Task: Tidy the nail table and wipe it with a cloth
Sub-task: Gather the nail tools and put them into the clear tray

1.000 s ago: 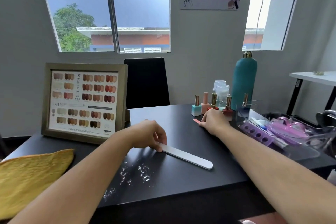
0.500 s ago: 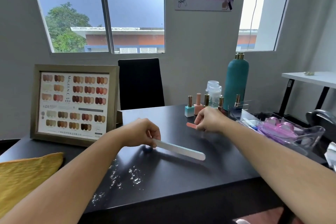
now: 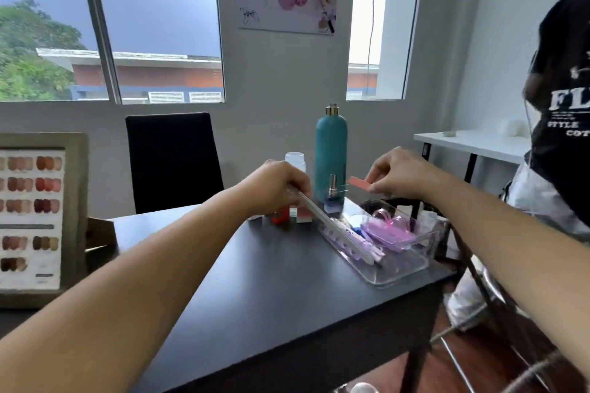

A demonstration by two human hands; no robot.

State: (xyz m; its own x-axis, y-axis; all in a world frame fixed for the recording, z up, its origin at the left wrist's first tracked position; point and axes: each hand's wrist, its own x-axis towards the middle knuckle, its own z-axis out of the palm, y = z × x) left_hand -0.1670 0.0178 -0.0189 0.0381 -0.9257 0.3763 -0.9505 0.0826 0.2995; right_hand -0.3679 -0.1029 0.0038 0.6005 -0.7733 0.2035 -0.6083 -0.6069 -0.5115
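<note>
Your left hand grips the grey file, its free end over the tray. Your right hand pinches the pink file above the tray's far end.

Left hand grips long file (tip over clear tray); right hand pinches pink file.

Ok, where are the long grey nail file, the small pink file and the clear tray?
long grey nail file (image 3: 335,228): head view, middle of its length.
small pink file (image 3: 358,182): head view, the free end sticking out of the fingers.
clear tray (image 3: 399,274): head view, its near wall.
</note>
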